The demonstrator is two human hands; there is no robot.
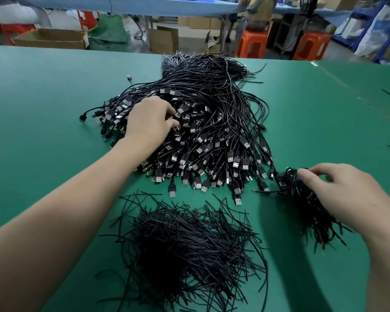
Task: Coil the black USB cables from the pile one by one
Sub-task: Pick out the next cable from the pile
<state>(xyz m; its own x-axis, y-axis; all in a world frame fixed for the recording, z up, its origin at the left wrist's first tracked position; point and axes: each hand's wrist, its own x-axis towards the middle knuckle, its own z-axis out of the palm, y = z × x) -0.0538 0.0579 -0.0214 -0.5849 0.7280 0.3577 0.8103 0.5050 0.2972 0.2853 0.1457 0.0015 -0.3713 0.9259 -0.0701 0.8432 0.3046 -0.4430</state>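
A large pile of black USB cables (212,131) lies in the middle of the green table (43,97), plugs fanned toward me. My left hand (151,120) reaches into the pile's plug end, with its fingers curled around a plug there. At the right sits a bundle of coiled black cables (306,206). My right hand (347,194) rests on top of it, fingers loosely bent and touching the coils. Whether it grips them is unclear.
A heap of short black twist ties (189,244) lies close to me at the centre front. Beyond the table's far edge stand cardboard boxes (52,38), orange stools (252,42) and another blue table (133,5) with a person (257,10) beside it.
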